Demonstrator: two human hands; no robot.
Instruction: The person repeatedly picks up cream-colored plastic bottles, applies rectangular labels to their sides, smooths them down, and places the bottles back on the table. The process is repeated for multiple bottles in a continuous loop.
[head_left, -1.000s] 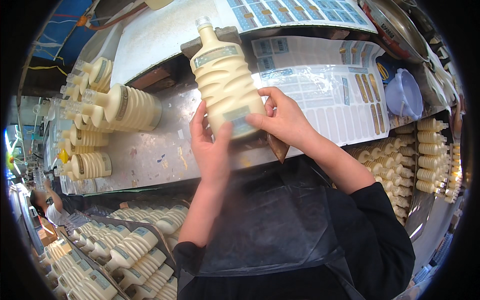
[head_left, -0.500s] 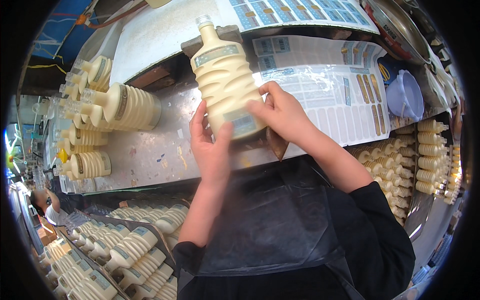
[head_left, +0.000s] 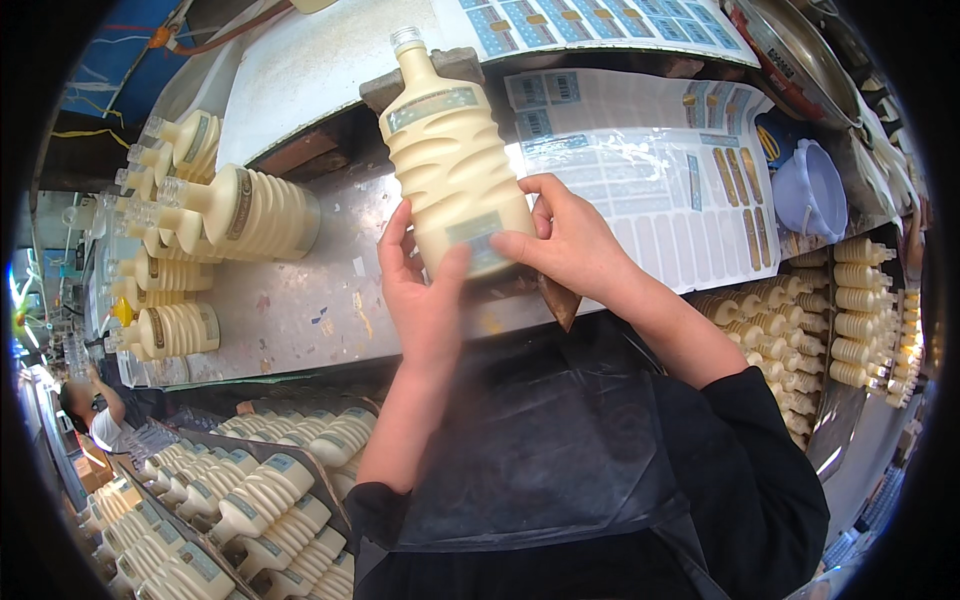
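A cream ribbed plastic bottle (head_left: 450, 160) with a clear cap lies on a wooden rest on the metal worktable (head_left: 300, 310), neck pointing away from me. My left hand (head_left: 420, 290) grips its base from the left, thumb pressed on a small label near the bottom. My right hand (head_left: 570, 240) holds the base from the right, fingertips on the same label. A second label runs across the bottle's shoulder.
Sheets of stickers (head_left: 640, 170) lie to the right of the bottle. Finished bottles (head_left: 240, 210) lie stacked at the left. More bottles fill crates at lower left (head_left: 260, 500) and right (head_left: 810, 320). A lilac bucket (head_left: 810, 190) stands far right. Another person (head_left: 90, 410) works at the far left.
My left thumb has slid over onto the lower label and my right fingers have shifted slightly on it. The bottle has stayed in place.
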